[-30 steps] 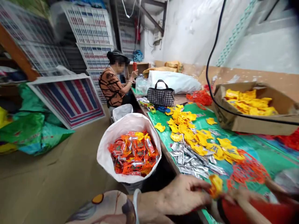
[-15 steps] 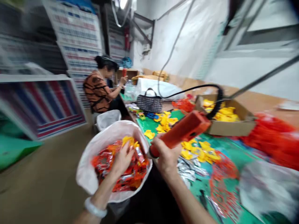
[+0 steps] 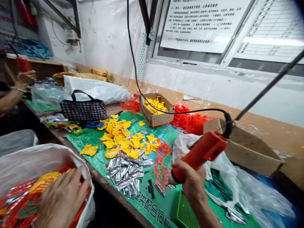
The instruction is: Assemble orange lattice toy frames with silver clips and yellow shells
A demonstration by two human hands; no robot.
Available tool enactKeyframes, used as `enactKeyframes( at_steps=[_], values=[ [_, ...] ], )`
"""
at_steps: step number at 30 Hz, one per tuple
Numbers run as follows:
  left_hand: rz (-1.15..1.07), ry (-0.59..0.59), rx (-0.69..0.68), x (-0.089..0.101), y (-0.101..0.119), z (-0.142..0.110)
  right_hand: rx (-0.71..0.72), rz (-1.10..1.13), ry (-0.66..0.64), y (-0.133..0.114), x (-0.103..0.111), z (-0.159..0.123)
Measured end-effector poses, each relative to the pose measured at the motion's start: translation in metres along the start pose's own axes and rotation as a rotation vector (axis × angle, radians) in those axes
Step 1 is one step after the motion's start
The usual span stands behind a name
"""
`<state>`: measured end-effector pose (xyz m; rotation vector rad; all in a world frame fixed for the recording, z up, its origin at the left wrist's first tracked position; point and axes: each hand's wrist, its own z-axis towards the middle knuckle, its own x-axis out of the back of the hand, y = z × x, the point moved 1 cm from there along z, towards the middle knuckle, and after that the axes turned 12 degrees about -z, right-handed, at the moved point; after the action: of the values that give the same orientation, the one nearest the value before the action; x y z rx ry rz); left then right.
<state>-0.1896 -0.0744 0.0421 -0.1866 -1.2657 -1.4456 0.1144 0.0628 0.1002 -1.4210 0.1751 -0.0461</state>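
Sheet: green, glossy and creased, printed with black characters (image 3: 152, 205); it covers the wooden-edged table.
Yellow pieces: thin, smooth, lobed shapes in a loose heap (image 3: 123, 139), some with dark printed marks.
Silver strips: narrow, shiny and flat, piled crosswise (image 3: 128, 174) against the yellow heap.
Orange lattice: openwork of slender bars (image 3: 162, 164), lying flat to the right of the strips.
Basket: green, gridded plastic (image 3: 186, 210), partly behind my right forearm.
Power tool: orange, blunt-ended barrel (image 3: 200, 155) — corded, with a black ribbed sleeve (image 3: 229, 125) at its upper end; I see it tilted above the sheet, lower end leftward.
Right hand: fingers curled firmly round the tool's lower part (image 3: 193, 179).
Sack: white, soft-walled, wide-mouthed (image 3: 91, 186), beside the table, holding orange lattice, yellow and silver pieces.
Left hand: back upward, fingers extended inside the sack (image 3: 63, 198), over its contents — I cannot tell whether it grips anything.
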Motion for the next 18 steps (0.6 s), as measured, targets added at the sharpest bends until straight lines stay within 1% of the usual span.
enactKeyframes(
  at_steps=[1,2,4,6,7,8,10,11,13,16,17,18],
  values=[
    [-0.082,-0.030,-0.082,-0.017,0.014,0.007,0.014,-0.008,0.055,0.001,0.017,0.007],
    [-0.173,-0.085,-0.146,-0.034,0.032,0.013,0.038,-0.021,0.122,0.002,0.034,0.013],
    [-0.310,-0.278,-0.261,-0.070,0.076,0.021,0.091,-0.084,0.270,0.007,0.063,0.023],
    [-0.352,-0.507,-0.376,-0.103,0.124,0.023,0.117,-0.172,0.373,0.014,0.087,0.029],
    [-0.308,-0.598,-0.390,-0.119,0.146,0.024,0.119,-0.215,0.403,0.018,0.097,0.031],
    [-0.276,-0.641,-0.391,-0.135,0.166,0.026,0.114,-0.255,0.425,0.022,0.105,0.032],
    [-0.212,-0.657,-0.356,-0.165,0.193,0.033,0.098,-0.316,0.448,0.025,0.119,0.033],
    [-0.180,-0.656,-0.336,-0.180,0.201,0.037,0.089,-0.340,0.446,0.025,0.125,0.033],
    [-0.113,-0.674,-0.298,-0.206,0.209,0.047,0.089,-0.402,0.412,0.022,0.133,0.032],
    [-0.041,-0.695,-0.276,-0.233,0.209,0.061,0.098,-0.574,0.335,0.014,0.140,0.026],
    [-0.026,-0.698,-0.274,-0.239,0.208,0.066,0.118,-0.652,0.352,0.012,0.141,0.022],
    [-0.014,-0.702,-0.269,-0.243,0.206,0.069,0.175,-0.744,0.407,0.011,0.141,0.017]
  ],
)
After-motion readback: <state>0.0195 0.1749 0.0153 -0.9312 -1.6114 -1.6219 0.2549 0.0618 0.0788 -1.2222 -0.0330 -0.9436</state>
